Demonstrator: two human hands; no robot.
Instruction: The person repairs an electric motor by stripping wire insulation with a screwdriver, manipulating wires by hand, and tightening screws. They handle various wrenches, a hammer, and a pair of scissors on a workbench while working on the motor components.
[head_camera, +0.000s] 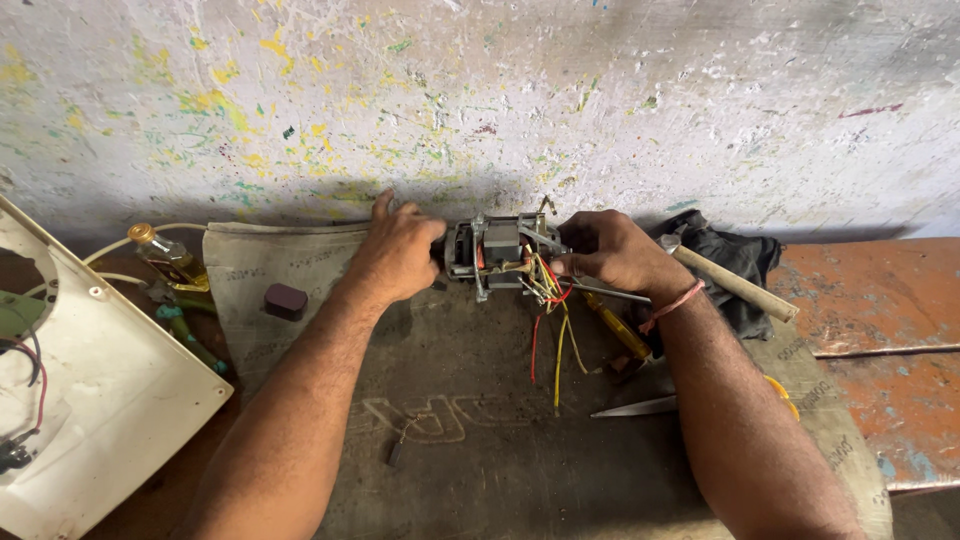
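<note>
A small electric motor (500, 255) with a grey metal frame, copper windings and loose red and yellow wires (557, 340) lies on a sackcloth mat (480, 440) by the wall. My left hand (395, 250) grips the motor's left end. My right hand (610, 250) holds its right side, fingers pinching at the wires. A red thread band sits on my right wrist.
A hammer with a wooden handle (735, 285) rests on a dark cloth (745, 260) at right. A yellow-handled screwdriver (620, 330) and scissors (640, 405) lie by my right arm. A small dark block (286, 301), a bottle (165, 250), green-handled pliers (185, 330) and a white plastic cover (90, 400) sit left.
</note>
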